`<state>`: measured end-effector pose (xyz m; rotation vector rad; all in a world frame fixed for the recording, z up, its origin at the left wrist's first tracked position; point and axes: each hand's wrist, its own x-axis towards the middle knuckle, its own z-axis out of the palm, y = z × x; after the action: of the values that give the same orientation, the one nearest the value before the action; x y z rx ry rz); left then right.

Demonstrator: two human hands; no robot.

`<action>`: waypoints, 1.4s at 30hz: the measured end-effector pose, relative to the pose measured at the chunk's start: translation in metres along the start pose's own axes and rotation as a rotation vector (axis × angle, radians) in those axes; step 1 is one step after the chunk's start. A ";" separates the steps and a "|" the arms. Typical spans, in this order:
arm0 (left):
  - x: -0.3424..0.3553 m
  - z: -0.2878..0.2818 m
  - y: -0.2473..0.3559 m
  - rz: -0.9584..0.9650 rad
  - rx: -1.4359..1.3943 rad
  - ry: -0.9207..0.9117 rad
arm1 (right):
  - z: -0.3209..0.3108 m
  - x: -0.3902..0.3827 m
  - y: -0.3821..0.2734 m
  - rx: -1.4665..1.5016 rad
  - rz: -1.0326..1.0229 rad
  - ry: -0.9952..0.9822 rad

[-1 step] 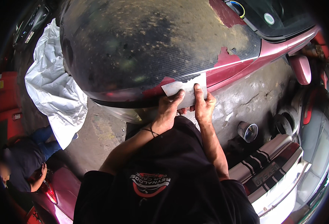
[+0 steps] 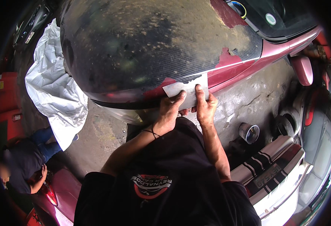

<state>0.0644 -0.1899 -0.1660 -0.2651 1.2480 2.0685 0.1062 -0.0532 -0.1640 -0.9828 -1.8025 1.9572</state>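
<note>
Workshop floor (image 2: pixel 105 130), head view: the dark, worn hood (image 2: pixel 135 49) shows patches of red paint, with a crumpled silvery cover (image 2: pixel 56 90) beside its left end, a can (image 2: pixel 249 133) to its lower right, and a co-worker (image 2: pixel 24 162) well apart at its lower left. The grey sheet (image 2: pixel 190 93) lies at the hood's near edge, overlapping it in view, pinched by the left hand (image 2: pixel 169 113) and the right hand (image 2: pixel 206 108), both thumbs uppermost; whether it adheres to the hood cannot be told.
</note>
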 end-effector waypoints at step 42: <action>-0.007 -0.014 0.004 0.107 0.005 0.079 | 0.011 -0.008 -0.007 0.007 0.151 -0.078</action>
<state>0.0644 -0.2059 -0.1676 -0.2865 1.3404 2.1639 0.1030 -0.0652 -0.1552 -1.0825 -1.8086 2.1176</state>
